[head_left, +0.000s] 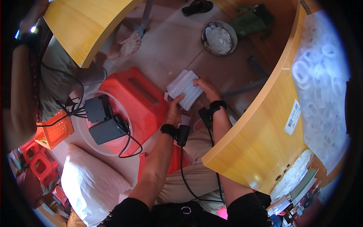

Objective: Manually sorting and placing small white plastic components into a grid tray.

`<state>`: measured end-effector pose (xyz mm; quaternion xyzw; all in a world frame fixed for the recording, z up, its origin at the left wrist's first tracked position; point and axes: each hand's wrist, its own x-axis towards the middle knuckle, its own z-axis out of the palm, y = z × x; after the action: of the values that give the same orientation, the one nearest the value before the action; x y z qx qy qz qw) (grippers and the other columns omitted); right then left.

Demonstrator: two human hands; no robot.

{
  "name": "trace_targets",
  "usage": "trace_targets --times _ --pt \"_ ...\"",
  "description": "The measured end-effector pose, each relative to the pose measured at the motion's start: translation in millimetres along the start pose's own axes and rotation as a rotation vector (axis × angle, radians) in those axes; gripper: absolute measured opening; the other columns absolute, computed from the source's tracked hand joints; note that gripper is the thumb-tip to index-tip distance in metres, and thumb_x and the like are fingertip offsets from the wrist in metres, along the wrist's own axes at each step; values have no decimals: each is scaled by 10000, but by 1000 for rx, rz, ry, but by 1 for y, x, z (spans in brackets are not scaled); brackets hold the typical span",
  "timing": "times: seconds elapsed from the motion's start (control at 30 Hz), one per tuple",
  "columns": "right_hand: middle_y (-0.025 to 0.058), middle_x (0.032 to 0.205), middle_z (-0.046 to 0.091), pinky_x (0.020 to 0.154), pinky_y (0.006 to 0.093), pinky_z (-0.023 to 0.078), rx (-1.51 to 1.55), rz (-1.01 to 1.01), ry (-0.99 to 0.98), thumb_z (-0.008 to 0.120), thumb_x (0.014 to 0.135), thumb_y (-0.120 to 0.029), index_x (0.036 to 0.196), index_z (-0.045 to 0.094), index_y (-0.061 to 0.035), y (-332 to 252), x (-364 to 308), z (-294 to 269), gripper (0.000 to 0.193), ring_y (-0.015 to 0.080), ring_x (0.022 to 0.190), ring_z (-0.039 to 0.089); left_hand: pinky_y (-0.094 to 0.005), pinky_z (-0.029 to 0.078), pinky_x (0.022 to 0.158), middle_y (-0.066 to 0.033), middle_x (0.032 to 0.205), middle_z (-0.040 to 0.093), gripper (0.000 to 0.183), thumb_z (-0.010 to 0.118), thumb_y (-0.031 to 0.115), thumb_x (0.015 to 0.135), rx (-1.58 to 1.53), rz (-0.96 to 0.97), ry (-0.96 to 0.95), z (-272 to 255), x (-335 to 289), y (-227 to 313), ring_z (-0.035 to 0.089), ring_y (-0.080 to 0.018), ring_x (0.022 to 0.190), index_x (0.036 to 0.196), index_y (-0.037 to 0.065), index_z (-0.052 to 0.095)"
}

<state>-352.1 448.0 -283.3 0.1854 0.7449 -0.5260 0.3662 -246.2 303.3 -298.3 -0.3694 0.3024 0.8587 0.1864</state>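
Note:
Between my hands is a white panel with a grid of small round cells. A white strip or second sheet shows along its upper left edge. My left hand grips its lower left side, thumb on the face. On the right side my right hand holds it, thumb on top and the other fingers mostly hidden. The panel is above the floor, in front of my knees. Each wrist wears a black strap with a small device and a cable.
A red plastic stool stands at left; a clear round lid bears black boxes. A metal bowl holds white material. The yellow table at right carries a bag of white rings. Another person's arm shows far left.

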Motion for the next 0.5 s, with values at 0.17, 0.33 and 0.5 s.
trace_targets --times 0.17,0.33,0.5 --pt "83 773 537 657 320 368 -8 25 17 561 617 -191 849 577 42 5 6 7 329 200 724 480 -367 469 659 -86 982 588 503 658 268 732 -41 -57 -20 -13 8 -4 570 -217 827 1161 81 472" --pt "93 784 557 678 324 396 21 -28 21 576 600 -165 872 573 53 13 13 6 348 215 737 515 -379 450 795 -103 1058 580 526 646 287 741 -53 -41 -14 -7 7 -2 551 -246 904 1184 60 475" --pt "100 820 583 716 313 408 5 -76 52 586 597 -144 943 571 41 14 15 12 393 224 795 545 -382 424 850 -101 1108 568 513 640 227 748 -127 -40 -56 -19 10 -6 540 -253 983 1200 58 465"
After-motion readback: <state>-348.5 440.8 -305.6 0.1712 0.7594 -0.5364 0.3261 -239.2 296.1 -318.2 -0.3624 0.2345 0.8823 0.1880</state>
